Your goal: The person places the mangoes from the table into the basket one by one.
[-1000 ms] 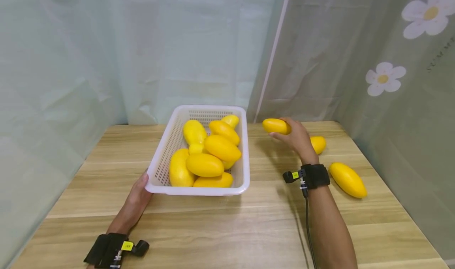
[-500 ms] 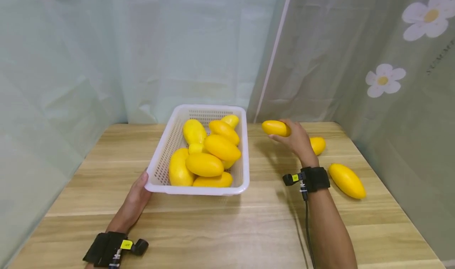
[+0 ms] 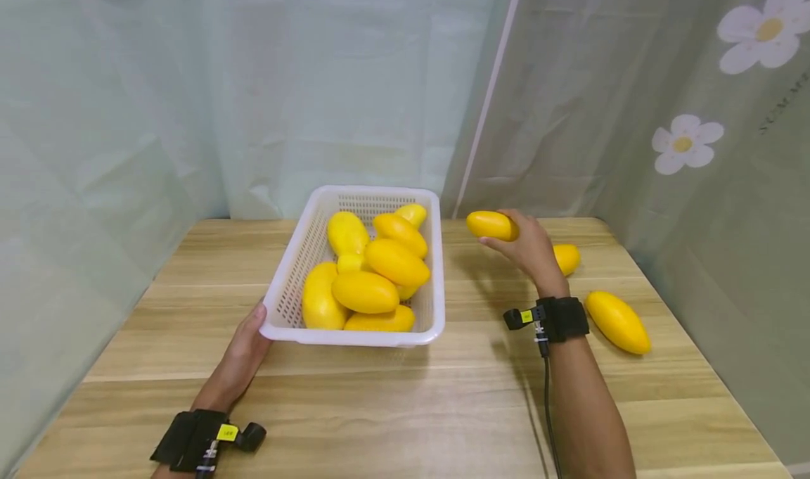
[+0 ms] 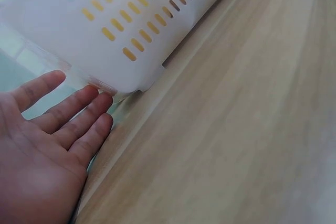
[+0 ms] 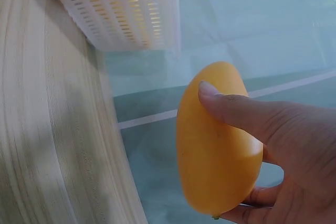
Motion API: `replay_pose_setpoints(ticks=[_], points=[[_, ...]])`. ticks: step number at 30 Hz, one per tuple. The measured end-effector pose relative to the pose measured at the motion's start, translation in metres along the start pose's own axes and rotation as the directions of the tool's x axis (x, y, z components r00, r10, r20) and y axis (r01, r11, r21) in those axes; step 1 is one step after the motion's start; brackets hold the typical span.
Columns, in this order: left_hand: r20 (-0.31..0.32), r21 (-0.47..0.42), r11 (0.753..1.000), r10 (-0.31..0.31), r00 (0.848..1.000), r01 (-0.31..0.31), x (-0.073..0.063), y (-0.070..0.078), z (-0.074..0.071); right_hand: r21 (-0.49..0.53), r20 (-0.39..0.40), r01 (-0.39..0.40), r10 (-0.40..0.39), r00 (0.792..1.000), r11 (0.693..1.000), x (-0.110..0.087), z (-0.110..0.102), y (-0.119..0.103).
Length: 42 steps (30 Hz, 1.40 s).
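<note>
A white plastic basket (image 3: 354,337) with slotted walls stands on the wooden table, holding several yellow mangoes (image 3: 365,292). At its near left corner is my left hand (image 3: 242,356). The left wrist view shows that hand's fingers (image 4: 86,137) extended, their tips at the basket's end wall. To the right of the basket, my right hand (image 3: 530,250) holds a mango (image 3: 489,225) above the table between thumb and fingers. The right wrist view has the thumb lying across this mango (image 5: 212,150), with the other fingers partly hidden behind it.
Two more mangoes lie on the table at the right: one (image 3: 567,259) partly behind my right wrist, another (image 3: 619,322) beside the forearm. Pale curtains (image 3: 342,92) hang behind the table (image 3: 380,416) and at both sides. A cable (image 3: 548,409) runs along my right forearm.
</note>
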<state>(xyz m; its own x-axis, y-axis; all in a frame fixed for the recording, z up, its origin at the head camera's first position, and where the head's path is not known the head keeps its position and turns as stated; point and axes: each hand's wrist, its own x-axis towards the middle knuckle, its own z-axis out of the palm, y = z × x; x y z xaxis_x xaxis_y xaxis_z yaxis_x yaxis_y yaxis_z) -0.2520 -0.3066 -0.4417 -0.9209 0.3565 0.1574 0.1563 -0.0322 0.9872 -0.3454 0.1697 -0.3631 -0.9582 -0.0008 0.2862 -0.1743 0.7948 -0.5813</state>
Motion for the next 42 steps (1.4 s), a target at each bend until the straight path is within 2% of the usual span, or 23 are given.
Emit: replay_pose_setpoints(ticks=[7, 15, 23, 31, 42], points=[[0.003, -0.012, 1.0, 0.003, 1.0, -0.003, 0.001, 0.0, 0.0, 0.006, 0.001, 0.01, -0.01, 1.0, 1.0, 0.001, -0.001, -0.002], [-0.007, -0.013, 0.999, -0.029, 1.0, 0.029, 0.002, 0.001, 0.001, -0.001, -0.006, 0.023, -0.023, 1.0, 1.0, 0.0, -0.002, -0.004], [-0.014, 0.008, 0.999, -0.039, 0.999, 0.039, 0.002, 0.004, 0.002, -0.004, -0.006, 0.007, -0.007, 1.0, 1.0, 0.0, -0.002, -0.006], [-0.021, 0.023, 0.998, -0.059, 0.998, 0.059, 0.003, 0.005, 0.002, -0.002, -0.009, 0.037, -0.037, 0.999, 0.999, 0.0, -0.003, -0.009], [-0.001, 0.015, 1.0, -0.013, 1.0, 0.013, 0.004, 0.004, 0.004, -0.01, -0.015, 0.042, -0.042, 0.999, 0.999, -0.001, -0.004, -0.012]])
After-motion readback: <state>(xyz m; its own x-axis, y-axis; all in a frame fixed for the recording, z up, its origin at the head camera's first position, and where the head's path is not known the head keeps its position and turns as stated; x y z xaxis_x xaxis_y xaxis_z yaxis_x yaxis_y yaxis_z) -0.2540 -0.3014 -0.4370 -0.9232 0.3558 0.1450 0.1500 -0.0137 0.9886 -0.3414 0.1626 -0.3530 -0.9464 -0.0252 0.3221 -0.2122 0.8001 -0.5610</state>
